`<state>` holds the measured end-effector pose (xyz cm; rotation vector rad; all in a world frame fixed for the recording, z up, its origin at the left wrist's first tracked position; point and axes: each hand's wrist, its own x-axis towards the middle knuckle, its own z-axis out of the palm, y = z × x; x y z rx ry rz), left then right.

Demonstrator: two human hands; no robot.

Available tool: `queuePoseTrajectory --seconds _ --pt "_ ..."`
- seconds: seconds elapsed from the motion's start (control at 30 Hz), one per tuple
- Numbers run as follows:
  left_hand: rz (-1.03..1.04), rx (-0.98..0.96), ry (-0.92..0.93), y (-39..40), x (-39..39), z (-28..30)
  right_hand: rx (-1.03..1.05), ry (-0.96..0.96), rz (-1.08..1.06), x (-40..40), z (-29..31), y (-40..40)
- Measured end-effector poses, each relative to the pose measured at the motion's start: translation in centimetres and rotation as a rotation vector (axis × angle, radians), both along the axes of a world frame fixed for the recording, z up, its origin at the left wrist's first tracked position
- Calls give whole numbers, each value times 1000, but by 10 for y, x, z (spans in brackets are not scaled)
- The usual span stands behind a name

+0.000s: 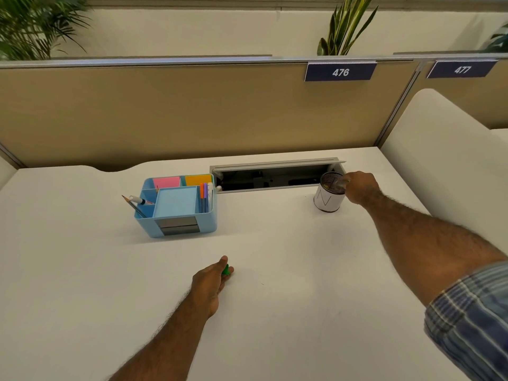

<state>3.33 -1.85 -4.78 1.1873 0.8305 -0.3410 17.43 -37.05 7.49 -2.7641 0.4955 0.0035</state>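
My left hand point(211, 281) lies on the white desk point(82, 270) near its middle and pinches a small green object point(226, 270) between thumb and fingers. My right hand point(361, 188) is stretched out to the far right and holds a thin, blurred item point(341, 183) over the mouth of a black mesh cup point(329, 195) wrapped in white paper. A light blue desk organizer point(178, 207) stands left of centre, with pink and orange sticky notes, a pencil, a marker and coloured pens in its compartments.
An open cable tray point(275, 177) is sunk into the desk behind the organizer and the cup. A tan partition point(192, 111) with number plates 476 and 477 closes the back. A cream chair back point(439, 149) stands at the right, with plants behind the partition.
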Motion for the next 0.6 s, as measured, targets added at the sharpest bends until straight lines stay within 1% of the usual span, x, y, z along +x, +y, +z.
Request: queuePoseTrajectory --seconds 0.07,0.17,0.33,0.47,0.6 --pt "5 -3 3 0 0 0 10 -36 -16 0 1 -1" --pt "10 -3 4 0 1 0 -7 -14 -13 0 2 1" --pt "6 -3 4 1 0 -1 54 -95 -47 3 -6 -7" --pt "-13 6 8 2 1 -3 268 -277 -168 0 -10 -5" --pt "-25 2 7 2 0 -5 500 -463 -265 -13 -12 14"
